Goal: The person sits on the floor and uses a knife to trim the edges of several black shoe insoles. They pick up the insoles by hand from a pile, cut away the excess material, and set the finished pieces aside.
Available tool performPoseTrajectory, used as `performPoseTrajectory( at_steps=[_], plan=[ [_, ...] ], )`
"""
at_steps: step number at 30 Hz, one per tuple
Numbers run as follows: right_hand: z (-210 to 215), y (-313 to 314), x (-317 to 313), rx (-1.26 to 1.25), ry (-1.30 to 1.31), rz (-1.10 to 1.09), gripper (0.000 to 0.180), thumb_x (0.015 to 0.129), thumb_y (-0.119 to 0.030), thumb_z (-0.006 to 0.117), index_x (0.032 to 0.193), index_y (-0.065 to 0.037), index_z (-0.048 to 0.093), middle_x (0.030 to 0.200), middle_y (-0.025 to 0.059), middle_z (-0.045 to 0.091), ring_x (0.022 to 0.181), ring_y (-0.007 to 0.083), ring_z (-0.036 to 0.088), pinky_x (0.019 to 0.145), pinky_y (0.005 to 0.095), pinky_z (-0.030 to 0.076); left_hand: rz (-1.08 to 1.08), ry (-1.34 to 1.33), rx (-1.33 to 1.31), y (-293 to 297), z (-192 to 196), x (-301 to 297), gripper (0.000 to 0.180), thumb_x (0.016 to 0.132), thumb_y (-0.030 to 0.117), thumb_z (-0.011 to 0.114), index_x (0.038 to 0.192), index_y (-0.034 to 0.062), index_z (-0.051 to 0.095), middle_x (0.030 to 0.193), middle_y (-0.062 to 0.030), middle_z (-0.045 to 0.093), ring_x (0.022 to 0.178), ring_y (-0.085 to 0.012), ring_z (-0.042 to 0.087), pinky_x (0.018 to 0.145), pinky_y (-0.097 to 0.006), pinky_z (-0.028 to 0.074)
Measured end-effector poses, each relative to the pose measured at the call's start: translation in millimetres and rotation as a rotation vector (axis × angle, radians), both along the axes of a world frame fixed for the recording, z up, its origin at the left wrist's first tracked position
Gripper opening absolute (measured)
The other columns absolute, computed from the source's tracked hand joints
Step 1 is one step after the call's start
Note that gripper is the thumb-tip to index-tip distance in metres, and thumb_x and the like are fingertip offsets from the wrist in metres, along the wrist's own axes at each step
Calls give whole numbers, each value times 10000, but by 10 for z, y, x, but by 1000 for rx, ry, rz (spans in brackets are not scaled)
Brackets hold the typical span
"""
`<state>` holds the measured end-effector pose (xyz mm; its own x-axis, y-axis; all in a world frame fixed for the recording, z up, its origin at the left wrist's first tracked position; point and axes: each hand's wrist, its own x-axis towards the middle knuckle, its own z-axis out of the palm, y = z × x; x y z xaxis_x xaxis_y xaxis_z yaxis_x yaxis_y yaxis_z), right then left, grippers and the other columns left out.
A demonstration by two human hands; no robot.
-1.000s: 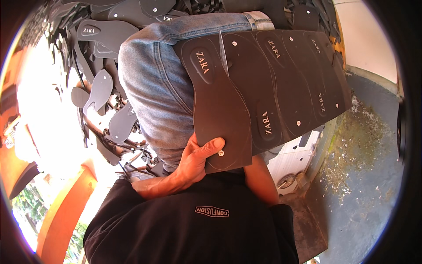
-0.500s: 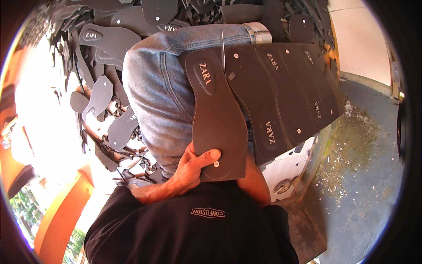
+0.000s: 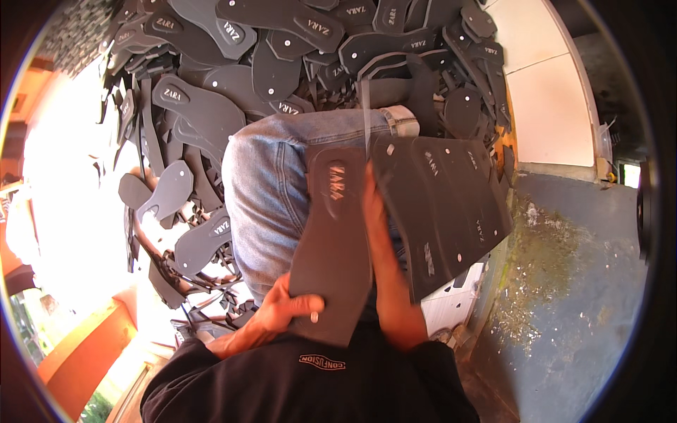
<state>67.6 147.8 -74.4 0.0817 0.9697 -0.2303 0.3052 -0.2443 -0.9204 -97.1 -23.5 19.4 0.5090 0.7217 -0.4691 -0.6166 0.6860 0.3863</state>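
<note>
My left hand (image 3: pixel 285 307) grips the wide lower end of a black shoe insole (image 3: pixel 333 261), thumb on top and fingers underneath. The insole is separate and lies over my bent knee. Along its right edge comes my right hand (image 3: pixel 374 194), closed and partly hidden. A thin, upright knife blade (image 3: pixel 365 116) rises from that hand; its handle does not show. Just right of the hand is a black foam sheet (image 3: pixel 444 204) marked with several insole outlines and small white dots. The sheet's left edge curves beside my right forearm.
A large heap of cut black insoles (image 3: pixel 282 49) and thin offcuts spreads beyond and left of my leg in jeans (image 3: pixel 264 190). White tiles (image 3: pixel 546 106) stand at the far right. A stained grey floor (image 3: pixel 578 282) lies on the right, an orange post (image 3: pixel 84 345) lower left.
The insole has come away to the left of the sheet, opening a gap. My right hand, hidden beneath before, now shows in that gap with the blade. The view has tilted up over the heap.
</note>
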Motion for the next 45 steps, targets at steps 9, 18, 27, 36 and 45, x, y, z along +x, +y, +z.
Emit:
performPoseTrajectory(
  at_steps=[9, 18, 27, 36, 45],
  plan=[
    [988, 733, -492, -204, 520, 293, 546, 830, -524, 535, 903, 17, 554, 588, 60, 529, 357, 71, 353, 313, 212, 247, 86, 413, 232, -89, 200, -1060, 309, 664, 16, 682, 947, -86, 610, 858, -112, 647, 765, -163, 603, 667, -252, 450],
    [871, -231, -244, -268, 748, 8, 109, 810, -99, 672, 811, -28, 589, 570, -54, 455, 407, 6, 358, 359, 191, 257, 607, 307, 237, -175, -287, -1576, 711, 840, 543, 492, 1272, -19, 443, 1250, -214, 492, 1199, -363, 415, 962, -485, 365],
    [751, -1247, 387, -272, 520, 138, 220, 907, -240, 516, 844, -29, 521, 559, -22, 431, 502, 48, 417, 438, 206, 311, 1069, 681, 142, 959, 160, -734, 223, 891, 178, 511, 1017, 1, 563, 929, -60, 621, 852, -161, 604, 741, -248, 474],
    [555, -1613, 996, -137, -42, 252, 492, 935, -424, 306, 820, 5, 516, 560, 37, 469, 472, 114, 425, 436, 278, 313, 34, 637, 157, 1215, -62, -108, 230, 782, 188, 680, 912, 7, 626, 793, -52, 625, 711, -104, 588, 663, -222, 475],
    [630, -1299, 1041, -66, -144, 342, 494, 923, -404, 345, 725, 18, 509, 509, 76, 467, 449, 169, 456, 442, 317, 340, -85, 413, 14, 1236, -9, 88, 281, 802, 219, 694, 947, -16, 645, 799, -66, 662, 642, -108, 626, 575, -207, 507]
  ],
)
